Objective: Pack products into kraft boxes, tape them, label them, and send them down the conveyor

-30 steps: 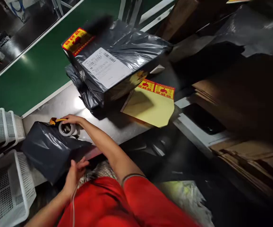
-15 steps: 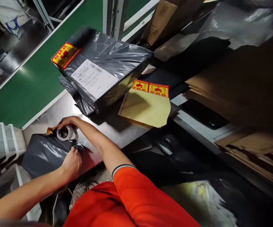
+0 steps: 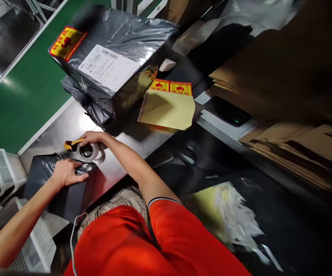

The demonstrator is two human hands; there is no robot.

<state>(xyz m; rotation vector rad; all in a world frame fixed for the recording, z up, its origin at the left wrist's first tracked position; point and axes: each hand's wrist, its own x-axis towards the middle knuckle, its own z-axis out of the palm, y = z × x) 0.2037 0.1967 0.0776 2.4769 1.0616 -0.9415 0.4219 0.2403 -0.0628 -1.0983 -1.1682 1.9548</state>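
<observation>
A dark plastic-wrapped parcel [image 3: 75,197] lies on the metal tabletop at the lower left. My left hand [image 3: 67,172] rests on its upper face with the thumb apart from the other fingers, over the loose film. In my right hand [image 3: 94,137] is a tape dispenser [image 3: 87,150] with a thick white roll and an orange-yellow head; my fingers wrap over its far side, at the parcel's back edge. Beyond it sits a larger black-wrapped parcel [image 3: 125,38], bearing a white label [image 3: 108,67] and a yellow-and-red sticker [image 3: 68,43], on top of another dark bag.
A yellow sticker sheet [image 3: 168,109] lies right of the big parcel. White plastic baskets [image 3: 2,170] stand at the left. A green conveyor belt [image 3: 16,96] runs behind the table. Cardboard stacks [image 3: 298,149] and a black phone-like device [image 3: 226,111] are to the right.
My left hand has gone from pinching the film at the parcel's near edge to lying on its top. The right hand still holds the tape dispenser. The camera view has shifted.
</observation>
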